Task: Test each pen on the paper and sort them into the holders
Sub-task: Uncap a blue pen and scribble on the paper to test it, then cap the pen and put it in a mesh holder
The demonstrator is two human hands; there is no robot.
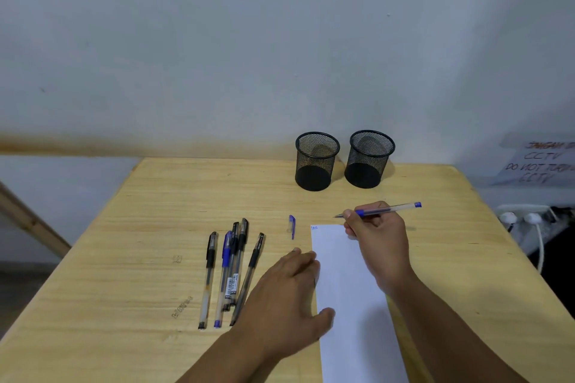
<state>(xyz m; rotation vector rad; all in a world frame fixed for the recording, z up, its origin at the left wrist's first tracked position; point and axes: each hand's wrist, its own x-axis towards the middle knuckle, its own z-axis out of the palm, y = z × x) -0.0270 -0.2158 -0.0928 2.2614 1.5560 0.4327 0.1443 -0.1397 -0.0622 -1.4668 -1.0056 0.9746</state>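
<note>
a blue pen [385, 210] is pinched near its tip by the fingers of the right hand [378, 236], right of the frame's centre. the pen is held almost level, its tip pointing left and lifted just past the top edge of the paper [351, 295], not touching it. its cap [292, 226] has been taken off and is laid on the table [174, 202] just left of the paper's top corner. a small blue scribble [314, 227] is seen at that top left corner, so this pen is judged to have been tried already and found to write.

the paper is kept in place by the left hand [289, 298], which is laid flat with fingers spread, fingertips and thumb resting on the sheet's left edge, below the frame's centre.

to the left of that hand a bunch of capped pens [231, 270] is laid out, some touching or overlapping; one is blue, the others look black. these appear untested.

above the paper, near the wall, two black mesh holders are stood side by side: the left holder [315, 162] and the right holder [368, 158]. nothing is seen inside either. sorting has therefore not begun: the held pen is left to be recapped and dropped in a holder, and the whole bunch is left to be tried.
</note>
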